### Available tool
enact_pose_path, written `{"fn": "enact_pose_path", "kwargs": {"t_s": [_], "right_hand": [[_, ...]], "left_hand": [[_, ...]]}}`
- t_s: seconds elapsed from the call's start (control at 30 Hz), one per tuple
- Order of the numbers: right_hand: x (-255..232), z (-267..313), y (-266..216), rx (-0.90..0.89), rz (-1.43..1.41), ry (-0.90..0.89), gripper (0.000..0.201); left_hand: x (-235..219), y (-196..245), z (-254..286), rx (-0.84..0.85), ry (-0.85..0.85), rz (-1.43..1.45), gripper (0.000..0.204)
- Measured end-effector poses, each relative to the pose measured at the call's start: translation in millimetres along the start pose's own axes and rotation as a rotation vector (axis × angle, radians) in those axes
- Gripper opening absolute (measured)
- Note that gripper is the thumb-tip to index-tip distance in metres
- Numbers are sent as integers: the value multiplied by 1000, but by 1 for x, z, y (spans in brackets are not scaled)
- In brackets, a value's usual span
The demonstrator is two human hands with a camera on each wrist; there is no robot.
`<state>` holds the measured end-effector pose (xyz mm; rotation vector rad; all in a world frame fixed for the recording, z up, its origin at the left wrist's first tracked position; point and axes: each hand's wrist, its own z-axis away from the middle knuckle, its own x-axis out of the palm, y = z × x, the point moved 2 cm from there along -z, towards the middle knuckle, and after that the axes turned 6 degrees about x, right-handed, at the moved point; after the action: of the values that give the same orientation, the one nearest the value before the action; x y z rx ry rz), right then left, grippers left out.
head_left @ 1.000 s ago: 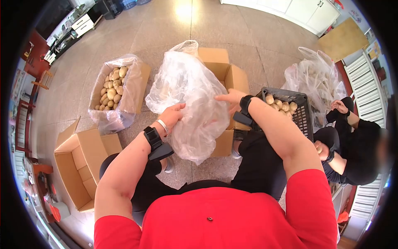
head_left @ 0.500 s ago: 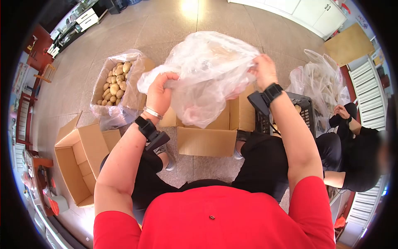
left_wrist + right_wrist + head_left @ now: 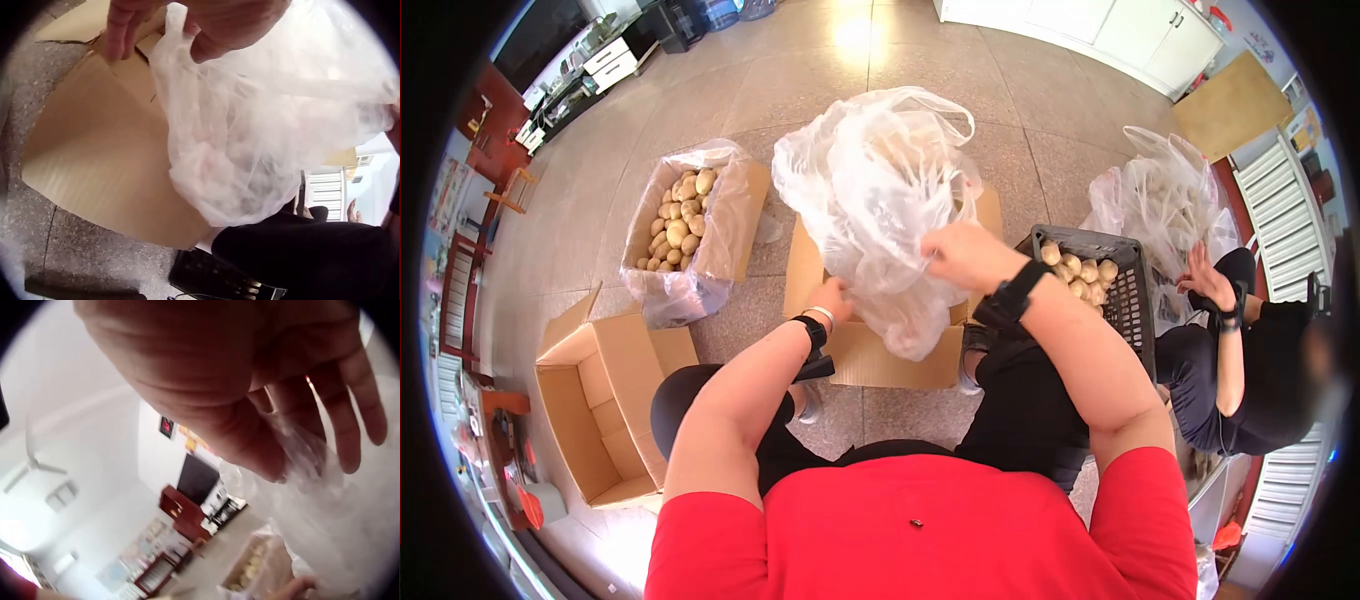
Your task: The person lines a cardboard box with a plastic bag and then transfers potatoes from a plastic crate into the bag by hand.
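A large translucent plastic bag (image 3: 880, 190) hangs bunched over an open cardboard box (image 3: 900, 372), its handle loop toward the far side. My right hand (image 3: 970, 252) pinches the near right part of the bag; in the right wrist view, plastic (image 3: 300, 447) runs between thumb and fingers. At the bag's lower left edge is my left hand (image 3: 832, 299), over the box's left side. The left wrist view shows its thumb (image 3: 209, 49) against the plastic, with the fingers (image 3: 122, 34) apart from the thumb and pointing down.
Left stands a plastic-lined box (image 3: 745, 215) of potatoes (image 3: 678, 232), with another cardboard box (image 3: 625, 400) nearer. Right are a black crate (image 3: 1138, 290) holding potatoes (image 3: 1085, 270), more plastic bags (image 3: 1170, 195), and a seated person in black (image 3: 1260, 380).
The bag was raised and spread between both hands half a second ago; now it hangs bunched lower. My left hand has come down nearer the box, and my right hand has moved in and down.
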<state>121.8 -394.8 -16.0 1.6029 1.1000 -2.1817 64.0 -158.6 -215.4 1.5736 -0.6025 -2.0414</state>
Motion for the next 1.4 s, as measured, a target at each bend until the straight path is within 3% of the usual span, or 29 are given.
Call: {"fn": "enact_pose_path", "kwargs": {"t_s": [0.07,0.1,0.17,0.2,0.27,0.3,0.37,0.4,0.47,0.67,0.73,0.8,0.87,0.9,0.97,1.0,1.13,1.17,1.23,1.4], "right_hand": [[24,-2,-1,-41,14,-45,18],[35,-3,-1,-89,33,-90,18],[37,-5,-14,-66,37,-205,19],[38,-6,-18,-52,42,-317,19],[39,-7,-23,-89,31,-313,19],[39,-7,-28,-104,21,-384,19],[39,-6,-33,-118,12,-455,19],[40,-4,-36,-197,13,-485,19],[42,0,-41,-274,14,-518,19],[29,5,-50,-330,-146,-622,19],[30,5,-47,-332,-188,-648,21],[31,1,-45,-326,-198,-685,22],[35,-1,-42,-309,-273,-719,13],[36,-2,-41,-309,-277,-723,13],[39,-5,-38,-325,-274,-759,14],[38,-8,-38,-325,-276,-762,14],[43,-13,-34,-297,-240,-840,22],[46,-14,-32,-286,-245,-829,22],[46,-20,-26,-252,-209,-767,21],[57,-36,10,-53,-224,-505,22]], "left_hand": [[2,-11,-6,-274,268,-3,42],[3,-12,-11,-274,259,-2,42],[-8,-8,-21,-206,632,5,61],[-13,-8,-30,-208,629,8,61],[-33,-2,-46,-212,910,3,80],[-43,2,-55,-212,906,6,80],[-65,4,-66,-543,790,235,96],[-67,-6,-78,-542,789,237,96],[-68,-25,-99,-445,750,249,105],[-71,-39,-156,-408,700,278,108],[-67,-48,-177,-242,786,209,103],[-70,-22,-177,-216,733,245,95],[-59,-11,-187,23,724,253,90],[-49,-8,-190,18,721,253,90],[-14,-9,-202,319,525,214,87],[1,-16,-206,315,524,215,87],[73,-41,-210,87,-256,144,71],[77,-38,-205,88,-256,146,71],[81,-39,-197,-63,-211,-212,72],[97,-78,-210,149,-379,38,74]]}}
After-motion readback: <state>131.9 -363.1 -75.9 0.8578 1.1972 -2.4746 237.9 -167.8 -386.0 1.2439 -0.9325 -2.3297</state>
